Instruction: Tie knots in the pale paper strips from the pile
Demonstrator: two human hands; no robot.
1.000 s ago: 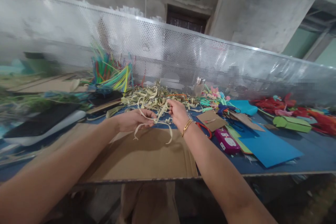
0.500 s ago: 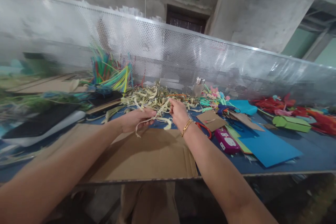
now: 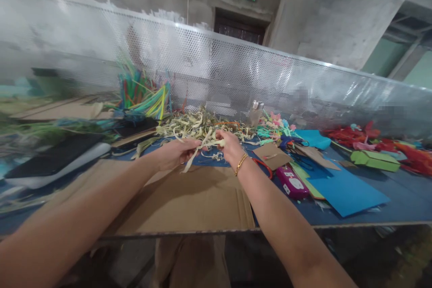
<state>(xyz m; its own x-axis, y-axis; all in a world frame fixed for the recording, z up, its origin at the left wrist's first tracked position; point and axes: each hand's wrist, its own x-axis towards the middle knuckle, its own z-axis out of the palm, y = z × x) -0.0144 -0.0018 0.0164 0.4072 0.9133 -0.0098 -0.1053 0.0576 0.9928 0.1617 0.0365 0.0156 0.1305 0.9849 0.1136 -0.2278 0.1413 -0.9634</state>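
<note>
Between my two hands a pale, cream-green strip (image 3: 211, 143) is stretched, and one loose end hangs below my left fingers. My left hand (image 3: 179, 152) pinches the strip near its knotted or crossed part. On the other side, my right hand (image 3: 230, 145), with a gold bracelet at the wrist, is closed on the strip's right part. Both hands are over the far edge of a brown cardboard sheet (image 3: 189, 207). Behind them lies a heap of similar dry strips (image 3: 189, 125).
To the right are red-handled scissors (image 3: 266, 167), a purple box (image 3: 291, 182), blue paper (image 3: 347, 191) and red material (image 3: 354, 135). A bottle (image 3: 255, 112) stands behind the heap. At left lie a black-and-white object (image 3: 57, 159) and coloured stems (image 3: 145, 99).
My right hand has turned and shifted slightly down, and the strip now runs nearly level to it. The loose end under my left hand hangs differently.
</note>
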